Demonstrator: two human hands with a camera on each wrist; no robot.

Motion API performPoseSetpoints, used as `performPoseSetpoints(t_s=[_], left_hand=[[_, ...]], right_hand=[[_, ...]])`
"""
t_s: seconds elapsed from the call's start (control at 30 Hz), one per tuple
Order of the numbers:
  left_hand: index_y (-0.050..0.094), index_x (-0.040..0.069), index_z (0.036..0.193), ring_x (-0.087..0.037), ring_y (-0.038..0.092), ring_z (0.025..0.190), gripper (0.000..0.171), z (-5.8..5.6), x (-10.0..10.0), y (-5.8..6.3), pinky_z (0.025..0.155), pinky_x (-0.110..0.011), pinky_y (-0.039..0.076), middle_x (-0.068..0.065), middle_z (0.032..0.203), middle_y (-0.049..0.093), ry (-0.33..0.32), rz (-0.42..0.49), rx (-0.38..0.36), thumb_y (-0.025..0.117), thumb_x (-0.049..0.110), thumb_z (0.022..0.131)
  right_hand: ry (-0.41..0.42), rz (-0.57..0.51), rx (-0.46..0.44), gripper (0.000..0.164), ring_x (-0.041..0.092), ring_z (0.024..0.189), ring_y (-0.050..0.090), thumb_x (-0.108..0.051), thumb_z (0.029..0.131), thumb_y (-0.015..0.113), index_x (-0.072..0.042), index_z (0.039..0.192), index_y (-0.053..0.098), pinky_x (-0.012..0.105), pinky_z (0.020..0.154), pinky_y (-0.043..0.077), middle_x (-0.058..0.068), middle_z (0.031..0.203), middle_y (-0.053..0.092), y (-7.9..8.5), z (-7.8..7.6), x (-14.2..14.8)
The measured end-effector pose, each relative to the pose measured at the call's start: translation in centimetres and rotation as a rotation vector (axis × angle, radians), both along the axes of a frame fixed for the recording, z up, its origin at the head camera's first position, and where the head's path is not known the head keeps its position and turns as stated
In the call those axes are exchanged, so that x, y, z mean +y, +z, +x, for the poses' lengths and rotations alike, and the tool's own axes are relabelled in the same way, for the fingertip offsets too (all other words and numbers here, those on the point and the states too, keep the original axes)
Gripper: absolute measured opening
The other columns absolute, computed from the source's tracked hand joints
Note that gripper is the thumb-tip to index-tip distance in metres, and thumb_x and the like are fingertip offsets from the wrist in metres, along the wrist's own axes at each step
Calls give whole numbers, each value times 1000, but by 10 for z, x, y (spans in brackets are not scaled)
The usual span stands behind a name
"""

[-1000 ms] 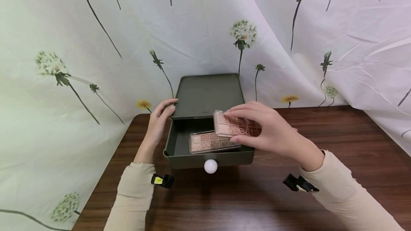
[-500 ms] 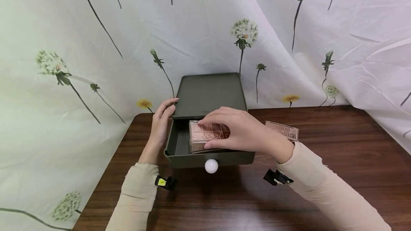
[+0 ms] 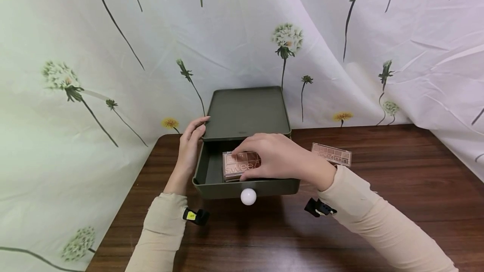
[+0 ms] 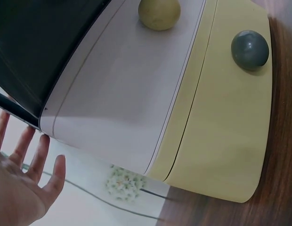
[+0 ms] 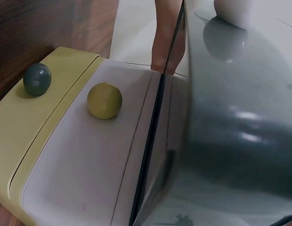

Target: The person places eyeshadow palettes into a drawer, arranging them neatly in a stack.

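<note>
A green drawer with a white knob stands pulled out from a small cabinet. Inside it my right hand pinches a clear-lidded eyeshadow palette marked "sweet". That palette lies flat over another one, mostly hidden under it. My fingers cover its right end. At the cabinet's upper left side my left hand rests its fingertips against the edge. In the left wrist view those fingers are extended along the cabinet's side. The right wrist view shows the drawer's front close up, my right hand out of sight.
Another eyeshadow palette lies on the wooden table right of the cabinet. Below the open drawer are a shut white drawer with a yellow knob and a yellow one with a grey-green knob. A flower-print cloth hangs behind.
My right hand has carried the palette left and down into the drawer, onto the other palette. The palette on the table has come into sight behind the right arm. The left hand stays put.
</note>
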State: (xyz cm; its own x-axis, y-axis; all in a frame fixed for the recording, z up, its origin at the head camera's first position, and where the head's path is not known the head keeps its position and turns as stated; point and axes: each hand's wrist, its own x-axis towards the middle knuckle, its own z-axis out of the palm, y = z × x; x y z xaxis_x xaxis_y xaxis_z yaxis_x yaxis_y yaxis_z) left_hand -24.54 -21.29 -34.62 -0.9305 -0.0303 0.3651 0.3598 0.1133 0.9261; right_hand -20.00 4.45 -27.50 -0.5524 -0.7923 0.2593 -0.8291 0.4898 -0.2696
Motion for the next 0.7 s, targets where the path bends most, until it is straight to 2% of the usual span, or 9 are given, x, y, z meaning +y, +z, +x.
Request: performPoseSetpoints(t_s=[0.17,0.27,0.5,0.7], left_hand=[[54,5,139,-14,49,110,42,0,1,0,89,-33,36,-1,139,50,-3,4,9,43,25,104],[54,4,139,-14,50,108,42,0,1,0,88,-32,37,-1,138,50,1,8,9,43,25,104],[54,3,139,-14,48,110,41,0,1,-1,88,-33,35,-3,141,49,12,7,8,43,23,104],[54,1,138,-13,47,110,42,0,2,0,87,-33,35,-4,143,48,5,17,14,43,23,104]], right_hand=[[-11,23,8,44,8,96,58,-37,82,81,-21,122,70,29,76,48,-10,114,67,-1,2,-3],[-20,29,-8,46,8,95,58,-37,83,81,-21,124,69,29,77,48,-9,115,66,0,2,-3],[-24,-16,-59,53,10,114,59,-43,84,78,-21,131,65,34,92,49,-8,128,62,-1,3,5],[-2,-118,-39,50,10,115,59,-40,86,76,-21,131,64,35,91,49,-8,129,61,1,6,19]])
